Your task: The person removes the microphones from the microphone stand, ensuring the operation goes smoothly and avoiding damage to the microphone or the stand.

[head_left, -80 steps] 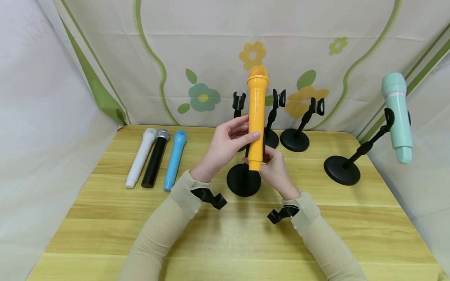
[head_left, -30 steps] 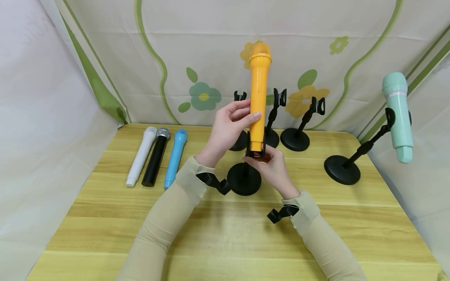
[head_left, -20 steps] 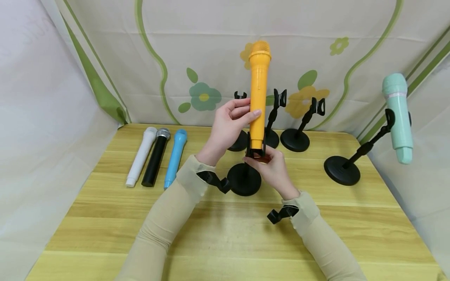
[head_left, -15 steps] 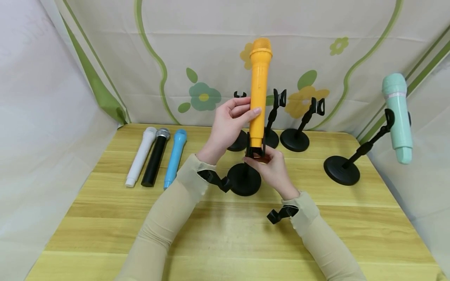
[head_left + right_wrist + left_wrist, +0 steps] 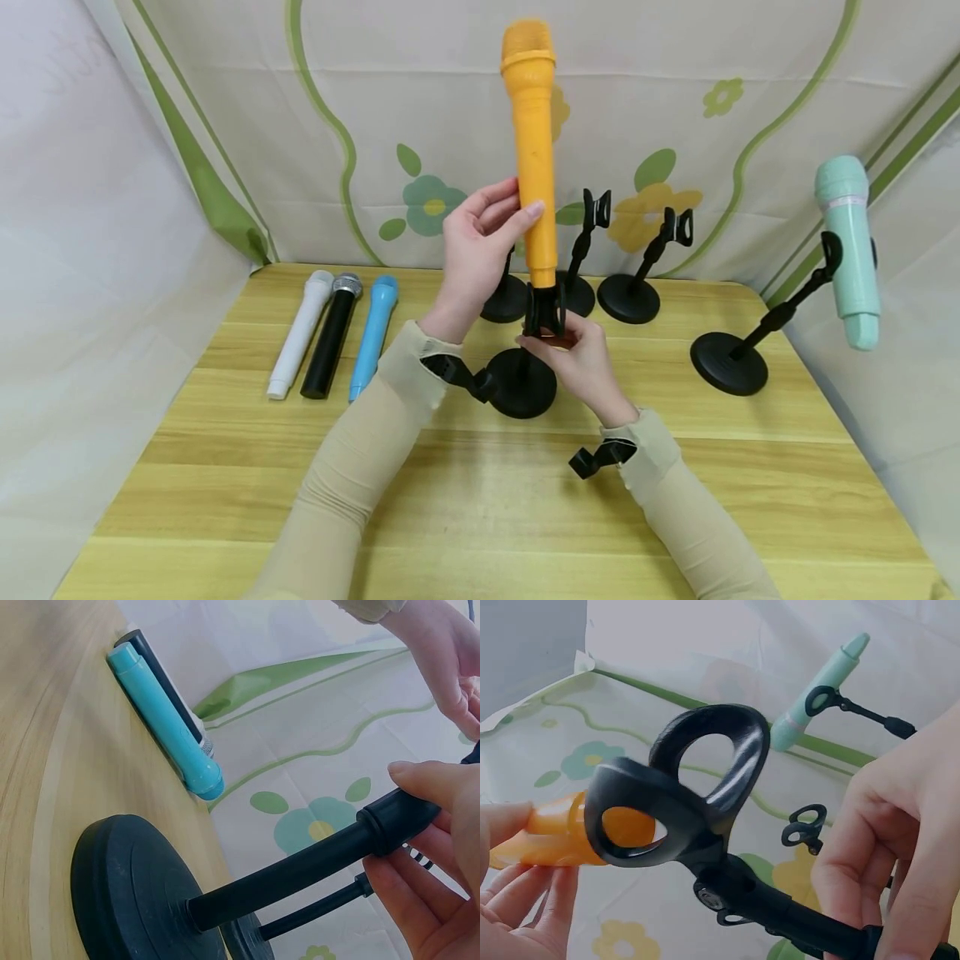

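My left hand (image 5: pixel 476 254) pinches the lower body of a yellow-orange microphone (image 5: pixel 534 150), thumb in front and fingers behind. The microphone stands nearly upright, head up. Its bottom end is right above the black clip (image 5: pixel 545 312) of a desk microphone stand (image 5: pixel 522 387); whether they touch I cannot tell. In the left wrist view, the clip (image 5: pixel 727 772) partly covers the microphone (image 5: pixel 562 829), whose orange shows through one loop. My right hand (image 5: pixel 585 362) grips the stand just below the clip, and the right wrist view shows its thumb and fingers around the upper pole (image 5: pixel 397 817).
White (image 5: pixel 300 337), black (image 5: pixel 332 337) and blue (image 5: pixel 374 337) microphones lie side by side at left on the wooden table (image 5: pixel 480 508). Several black stands, including one at back right (image 5: pixel 630 297), stand behind my hands. At far right, a stand holds a mint-green microphone (image 5: pixel 851 258).
My left hand has lifted the orange microphone from in front of the stand to above its clip, lately shifting slightly left and tilting its head left. My right hand has stayed on the stand.
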`<control>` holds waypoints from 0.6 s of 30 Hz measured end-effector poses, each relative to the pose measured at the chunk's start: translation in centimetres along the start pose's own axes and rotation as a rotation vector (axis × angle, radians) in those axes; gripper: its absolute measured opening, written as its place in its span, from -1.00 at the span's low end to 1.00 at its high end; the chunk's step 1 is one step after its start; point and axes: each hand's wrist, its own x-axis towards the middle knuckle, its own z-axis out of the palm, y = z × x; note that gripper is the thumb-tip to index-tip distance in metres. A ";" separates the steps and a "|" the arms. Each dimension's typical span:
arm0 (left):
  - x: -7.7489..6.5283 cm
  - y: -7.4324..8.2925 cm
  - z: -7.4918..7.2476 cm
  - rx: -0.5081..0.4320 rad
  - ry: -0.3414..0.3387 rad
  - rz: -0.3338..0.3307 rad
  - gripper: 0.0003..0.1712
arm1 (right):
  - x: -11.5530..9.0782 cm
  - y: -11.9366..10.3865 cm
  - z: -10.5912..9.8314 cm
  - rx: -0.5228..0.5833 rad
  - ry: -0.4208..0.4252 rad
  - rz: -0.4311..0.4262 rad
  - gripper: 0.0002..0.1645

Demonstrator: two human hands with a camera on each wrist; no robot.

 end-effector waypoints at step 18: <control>0.7 0.4 -2.5 -0.017 0.124 0.018 -0.56 | 0.0 0.5 0.1 0.027 0.001 -0.026 -0.80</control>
